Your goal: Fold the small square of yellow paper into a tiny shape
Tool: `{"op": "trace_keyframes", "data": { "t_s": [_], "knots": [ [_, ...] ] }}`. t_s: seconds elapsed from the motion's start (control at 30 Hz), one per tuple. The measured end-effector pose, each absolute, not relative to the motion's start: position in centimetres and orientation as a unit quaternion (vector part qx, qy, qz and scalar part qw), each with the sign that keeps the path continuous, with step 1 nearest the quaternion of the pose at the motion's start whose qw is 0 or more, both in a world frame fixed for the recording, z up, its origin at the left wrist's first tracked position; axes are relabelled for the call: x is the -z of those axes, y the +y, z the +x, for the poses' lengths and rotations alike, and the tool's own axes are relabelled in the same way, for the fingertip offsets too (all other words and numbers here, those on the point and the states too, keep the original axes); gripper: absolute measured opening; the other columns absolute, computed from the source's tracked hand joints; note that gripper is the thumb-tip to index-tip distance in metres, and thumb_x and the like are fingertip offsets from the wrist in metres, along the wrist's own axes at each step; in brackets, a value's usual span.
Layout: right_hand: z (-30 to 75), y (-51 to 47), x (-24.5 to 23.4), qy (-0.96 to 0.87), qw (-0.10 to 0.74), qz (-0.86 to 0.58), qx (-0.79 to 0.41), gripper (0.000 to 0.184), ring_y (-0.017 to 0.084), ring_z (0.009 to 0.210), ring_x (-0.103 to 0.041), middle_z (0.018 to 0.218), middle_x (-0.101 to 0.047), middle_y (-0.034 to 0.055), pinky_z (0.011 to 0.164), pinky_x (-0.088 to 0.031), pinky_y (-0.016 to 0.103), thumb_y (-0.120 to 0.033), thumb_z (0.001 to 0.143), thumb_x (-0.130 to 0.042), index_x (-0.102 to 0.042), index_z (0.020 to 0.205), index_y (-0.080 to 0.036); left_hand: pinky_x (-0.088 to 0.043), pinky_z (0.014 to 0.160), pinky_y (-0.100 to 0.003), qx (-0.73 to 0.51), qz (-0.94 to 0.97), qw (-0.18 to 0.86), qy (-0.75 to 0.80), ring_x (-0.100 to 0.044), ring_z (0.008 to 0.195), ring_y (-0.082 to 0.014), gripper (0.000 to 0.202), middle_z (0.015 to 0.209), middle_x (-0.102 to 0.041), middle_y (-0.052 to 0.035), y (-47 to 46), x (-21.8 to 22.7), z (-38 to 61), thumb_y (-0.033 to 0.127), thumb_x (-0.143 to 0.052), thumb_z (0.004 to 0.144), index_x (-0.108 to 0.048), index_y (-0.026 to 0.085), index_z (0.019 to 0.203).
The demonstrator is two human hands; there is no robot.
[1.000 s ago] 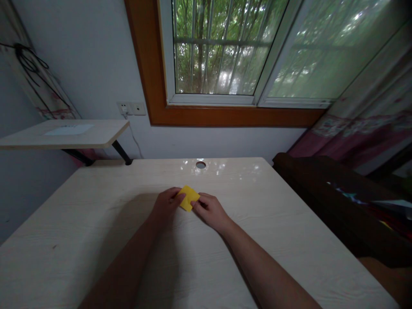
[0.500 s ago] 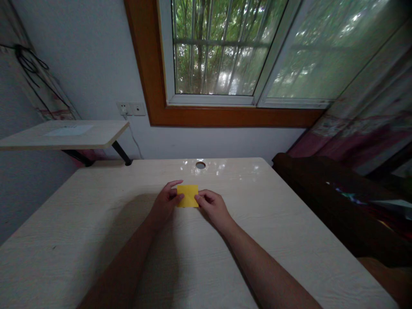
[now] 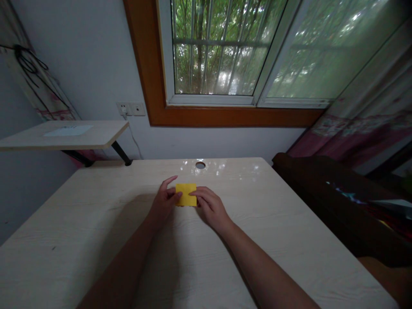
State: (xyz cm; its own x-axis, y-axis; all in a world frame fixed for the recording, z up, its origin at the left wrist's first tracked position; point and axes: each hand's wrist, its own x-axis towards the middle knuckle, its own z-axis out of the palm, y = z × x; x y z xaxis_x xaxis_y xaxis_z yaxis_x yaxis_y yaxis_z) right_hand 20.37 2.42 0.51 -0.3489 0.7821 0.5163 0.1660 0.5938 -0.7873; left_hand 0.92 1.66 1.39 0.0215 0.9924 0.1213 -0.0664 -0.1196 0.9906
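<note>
A small yellow square of paper [image 3: 186, 192] lies on the pale wooden table [image 3: 128, 223], a little past its middle. My left hand [image 3: 165, 202] pinches the paper's left edge with the thumb, and its index finger is raised. My right hand [image 3: 209, 207] presses on the paper's right edge with curled fingers. Both forearms reach in from the bottom of the view.
A round cable hole [image 3: 200, 165] sits near the table's far edge. A small side shelf [image 3: 64, 134] with a sheet of paper is at the left wall. A window is behind the table. Dark furniture [image 3: 337, 201] and a curtain stand at the right.
The paper was turned from a diamond tilt to lie square to me. My hands shifted slightly away from me with it, and my left index finger lifted.
</note>
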Motion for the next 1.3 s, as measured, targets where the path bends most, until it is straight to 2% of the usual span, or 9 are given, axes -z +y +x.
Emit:
{"op": "trace_keyframes", "data": {
  "t_s": [0.23,0.3,0.37,0.43,0.53,0.7,0.83,1.07,1.3],
  "knots": [
    [20.5,2.8,-0.8,-0.756,0.483,-0.321,-0.302,0.037,0.019,0.102,-0.063,0.110,-0.068,0.0066,0.089,-0.050,0.033,-0.010,0.089,-0.048,-0.070,0.113,-0.028,-0.052,0.059,-0.024,-0.531,0.542,0.489,0.431,-0.063,0.060,-0.0133,0.057,0.065,-0.063,0.0038,1.6,-0.7,1.0,0.031,-0.058,0.087,-0.038,0.018,0.139],
    [20.5,2.9,-0.7,-0.737,0.497,-0.333,-0.314,0.034,0.018,0.098,-0.064,0.106,-0.069,0.0061,0.087,-0.051,0.032,-0.011,0.088,-0.051,-0.072,0.109,-0.028,-0.054,0.060,-0.027,-0.538,0.549,0.481,0.421,-0.065,0.065,-0.0148,0.041,0.081,-0.068,-0.0021,1.6,-0.2,0.9,0.034,-0.051,0.091,-0.051,0.019,0.129],
    [20.4,3.1,-0.5,-0.719,0.508,-0.338,-0.333,0.032,0.018,0.095,-0.065,0.104,-0.070,0.0058,0.084,-0.052,0.031,-0.013,0.087,-0.053,-0.073,0.106,-0.028,-0.055,0.067,-0.029,-0.531,0.578,0.458,0.417,-0.067,0.080,-0.0175,0.030,0.106,-0.068,-0.0078,1.6,0.2,0.6,0.032,-0.046,0.093,-0.065,0.018,0.111],
    [20.4,3.1,-0.4,-0.699,0.516,-0.342,-0.358,0.030,0.018,0.092,-0.066,0.102,-0.070,0.0056,0.077,-0.055,0.029,-0.014,0.086,-0.054,-0.074,0.104,-0.028,-0.053,0.081,-0.030,-0.522,0.622,0.408,0.417,-0.065,0.095,-0.0191,0.026,0.109,-0.068,-0.0077,1.7,0.3,0.4,0.024,-0.048,0.091,-0.071,0.018,0.101],
    [20.3,3.1,-0.2,-0.680,0.518,-0.339,-0.393,0.030,0.017,0.089,-0.066,0.102,-0.069,0.0051,0.068,-0.056,0.026,-0.014,0.085,-0.054,-0.074,0.103,-0.028,-0.051,0.088,-0.031,-0.526,0.665,0.362,0.388,-0.063,0.102,-0.0197,0.023,0.110,-0.068,-0.0072,1.9,0.4,0.1,0.017,-0.054,0.085,-0.072,0.020,0.099],
    [20.3,3.1,-0.1,-0.686,0.511,-0.323,-0.405,0.030,0.017,0.091,-0.065,0.103,-0.068,0.0047,0.072,-0.055,0.027,-0.014,0.085,-0.056,-0.074,0.104,-0.029,-0.053,0.084,-0.031,-0.509,0.695,0.321,0.393,-0.064,0.098,-0.0195,0.026,0.106,-0.069,-0.0070,2.3,0.8,-0.1,0.014,-0.060,0.080,-0.073,0.023,0.100],
    [20.4,3.4,-0.1,-0.714,0.511,-0.305,-0.369,0.025,0.019,0.095,-0.063,0.103,-0.067,0.0059,0.082,-0.052,0.031,-0.019,0.084,-0.064,-0.074,0.104,-0.029,-0.053,0.085,-0.031,-0.499,0.700,0.312,0.405,-0.065,0.096,-0.0196,0.021,0.105,-0.070,-0.0069,2.3,0.7,-0.2,0.020,-0.065,0.080,-0.073,0.023,0.100],
    [20.4,3.2,-0.3,-0.701,0.510,-0.328,-0.375,0.015,0.019,0.089,-0.063,0.097,-0.067,0.0058,0.078,-0.052,0.031,-0.026,0.080,-0.072,-0.076,0.094,-0.027,-0.052,0.081,-0.029,-0.494,0.679,0.358,0.407,-0.066,0.087,-0.0188,0.019,0.093,-0.071,-0.0067,1.7,-0.3,0.2,0.031,-0.071,0.080,-0.074,0.019,0.094],
    [20.2,2.7,-0.9,-0.700,0.483,-0.338,-0.403,0.019,0.018,0.083,-0.061,0.092,-0.065,0.0057,0.071,-0.051,0.029,-0.035,0.089,-0.060,-0.075,0.090,-0.023,-0.051,0.077,-0.029,-0.483,0.682,0.340,0.432,-0.066,0.082,-0.0187,0.022,0.087,-0.073,-0.0063,1.5,-0.4,0.2,0.037,-0.065,0.084,-0.076,0.018,0.087]
  ]
}}
